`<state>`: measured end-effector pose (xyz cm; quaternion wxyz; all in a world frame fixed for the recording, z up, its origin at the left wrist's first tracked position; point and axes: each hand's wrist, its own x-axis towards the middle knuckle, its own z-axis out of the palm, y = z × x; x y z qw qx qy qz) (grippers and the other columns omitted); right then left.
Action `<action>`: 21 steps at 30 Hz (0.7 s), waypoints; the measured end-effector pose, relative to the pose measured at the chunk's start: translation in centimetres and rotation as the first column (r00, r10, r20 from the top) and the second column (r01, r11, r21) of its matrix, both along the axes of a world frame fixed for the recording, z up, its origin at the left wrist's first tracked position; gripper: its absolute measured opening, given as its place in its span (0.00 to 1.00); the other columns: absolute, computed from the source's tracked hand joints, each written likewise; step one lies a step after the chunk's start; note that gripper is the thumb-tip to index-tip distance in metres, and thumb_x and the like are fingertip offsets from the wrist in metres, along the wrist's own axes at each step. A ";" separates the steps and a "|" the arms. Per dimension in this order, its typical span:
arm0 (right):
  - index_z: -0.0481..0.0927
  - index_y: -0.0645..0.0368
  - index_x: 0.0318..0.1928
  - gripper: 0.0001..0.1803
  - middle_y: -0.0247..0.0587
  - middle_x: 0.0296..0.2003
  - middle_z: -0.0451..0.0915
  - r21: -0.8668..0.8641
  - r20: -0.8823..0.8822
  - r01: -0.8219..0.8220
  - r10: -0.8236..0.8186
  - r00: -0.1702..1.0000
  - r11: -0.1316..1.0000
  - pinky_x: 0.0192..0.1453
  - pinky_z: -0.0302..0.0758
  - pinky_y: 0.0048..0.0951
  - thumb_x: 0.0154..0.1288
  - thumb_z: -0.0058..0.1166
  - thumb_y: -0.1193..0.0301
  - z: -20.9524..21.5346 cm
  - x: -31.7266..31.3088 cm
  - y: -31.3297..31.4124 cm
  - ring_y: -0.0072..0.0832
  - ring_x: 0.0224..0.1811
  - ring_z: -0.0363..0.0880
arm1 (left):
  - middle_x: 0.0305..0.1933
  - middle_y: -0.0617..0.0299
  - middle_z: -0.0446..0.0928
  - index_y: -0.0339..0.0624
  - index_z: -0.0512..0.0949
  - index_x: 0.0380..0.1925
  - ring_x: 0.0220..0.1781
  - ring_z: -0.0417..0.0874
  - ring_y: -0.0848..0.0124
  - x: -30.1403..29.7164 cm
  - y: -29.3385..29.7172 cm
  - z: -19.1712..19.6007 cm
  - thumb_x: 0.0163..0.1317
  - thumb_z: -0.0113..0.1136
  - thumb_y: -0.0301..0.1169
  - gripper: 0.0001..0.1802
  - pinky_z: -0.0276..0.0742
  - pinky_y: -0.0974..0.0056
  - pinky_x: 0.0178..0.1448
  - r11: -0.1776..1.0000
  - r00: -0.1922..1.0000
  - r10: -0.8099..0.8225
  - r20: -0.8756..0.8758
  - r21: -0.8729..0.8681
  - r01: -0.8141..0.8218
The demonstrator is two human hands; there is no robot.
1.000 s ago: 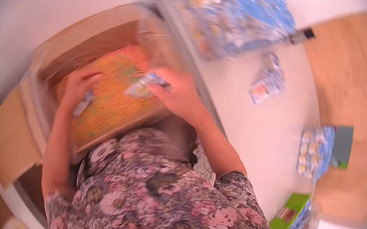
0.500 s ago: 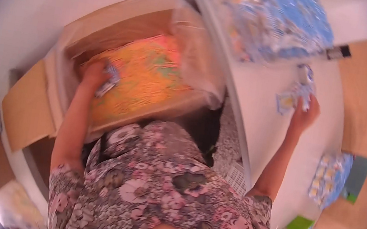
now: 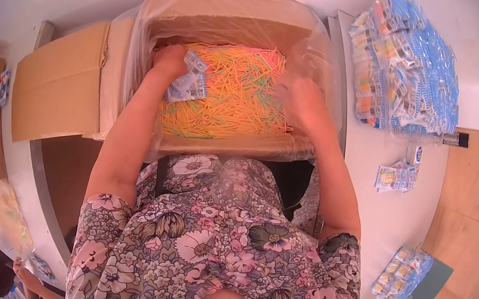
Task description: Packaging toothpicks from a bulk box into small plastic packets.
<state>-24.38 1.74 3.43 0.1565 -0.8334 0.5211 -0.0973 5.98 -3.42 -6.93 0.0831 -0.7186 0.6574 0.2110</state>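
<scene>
Orange sticks (image 3: 232,96) lying mostly crosswise, left hand (image 3: 170,60) gripping packets (image 3: 189,82)

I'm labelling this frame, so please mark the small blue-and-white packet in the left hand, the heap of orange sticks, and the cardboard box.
Packet (image 3: 188,83): head view, middle of its printed face.
Orange sticks (image 3: 241,97): head view, centre of the heap.
Cardboard box (image 3: 57,82): head view, its opened left flap.

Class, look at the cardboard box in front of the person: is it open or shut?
Open. The cardboard box has its flap folded out, its clear plastic liner is spread, and both hands reach the orange sticks inside.
</scene>
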 end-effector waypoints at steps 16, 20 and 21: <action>0.80 0.57 0.31 0.08 0.41 0.35 0.77 -0.149 -0.544 -0.442 0.299 0.784 0.885 0.50 0.67 0.40 0.51 0.48 0.72 -13.4 1.7 -5.9 0.37 0.45 0.73 | 0.42 0.52 0.81 0.48 0.81 0.40 0.47 0.81 0.57 -2.2 0.4 3.9 0.47 0.55 0.25 0.17 0.71 0.50 0.54 0.965 0.960 -0.039 -0.276 -0.261 -0.036; 0.80 0.57 0.31 0.09 0.41 0.34 0.77 -0.140 -0.567 -0.443 0.295 0.769 0.886 0.50 0.64 0.41 0.52 0.47 0.72 -12.8 1.9 -5.5 0.36 0.44 0.72 | 0.40 0.53 0.81 0.47 0.81 0.38 0.47 0.81 0.57 -2.8 -0.1 4.4 0.46 0.58 0.25 0.16 0.69 0.48 0.55 0.972 0.952 -0.048 -0.302 -0.234 -0.026; 0.80 0.57 0.34 0.09 0.39 0.36 0.77 -0.042 -0.616 -0.412 0.302 0.728 0.910 0.52 0.62 0.41 0.54 0.47 0.72 -11.7 2.6 -5.6 0.34 0.47 0.71 | 0.40 0.54 0.81 0.47 0.82 0.37 0.47 0.81 0.58 -2.6 0.0 4.3 0.45 0.59 0.25 0.15 0.69 0.48 0.55 0.972 0.954 -0.043 -0.296 -0.232 -0.029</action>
